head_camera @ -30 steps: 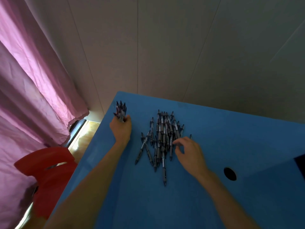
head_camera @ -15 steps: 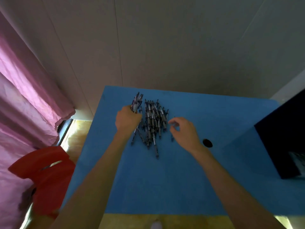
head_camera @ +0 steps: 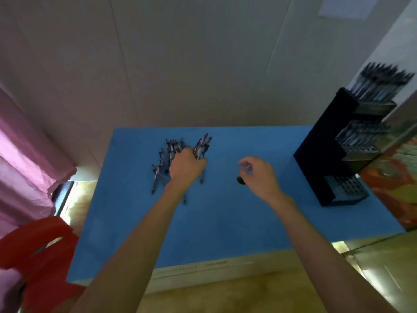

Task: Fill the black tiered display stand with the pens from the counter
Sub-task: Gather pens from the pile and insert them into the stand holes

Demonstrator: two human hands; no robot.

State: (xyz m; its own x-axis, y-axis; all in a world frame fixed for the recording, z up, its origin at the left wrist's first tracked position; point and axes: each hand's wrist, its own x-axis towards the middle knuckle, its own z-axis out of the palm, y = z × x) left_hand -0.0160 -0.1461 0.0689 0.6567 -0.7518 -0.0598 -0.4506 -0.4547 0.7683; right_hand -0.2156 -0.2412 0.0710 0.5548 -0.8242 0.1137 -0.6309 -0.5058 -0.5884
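A pile of dark pens (head_camera: 168, 154) lies on the blue counter (head_camera: 225, 218) towards its far left. My left hand (head_camera: 186, 167) grips a bunch of pens (head_camera: 202, 145) that stick up and away from its fist, just right of the pile. My right hand (head_camera: 259, 175) hovers over the counter's middle with loosely curled fingers and holds nothing. The black tiered display stand (head_camera: 327, 154) rises at the right end of the counter; its upper two tiers hold pens (head_camera: 381, 84), and the lowest mesh tier (head_camera: 345, 188) looks empty.
A dark round hole (head_camera: 240, 180) in the counter peeks out beside my right hand. A red chair (head_camera: 42, 251) stands at the lower left below a pink curtain (head_camera: 24, 159). A wall runs behind the counter.
The view has swung right, so the stand now shows in full. My left hand has carried its bunch of pens to the right of the pile. My right hand has left the pile.
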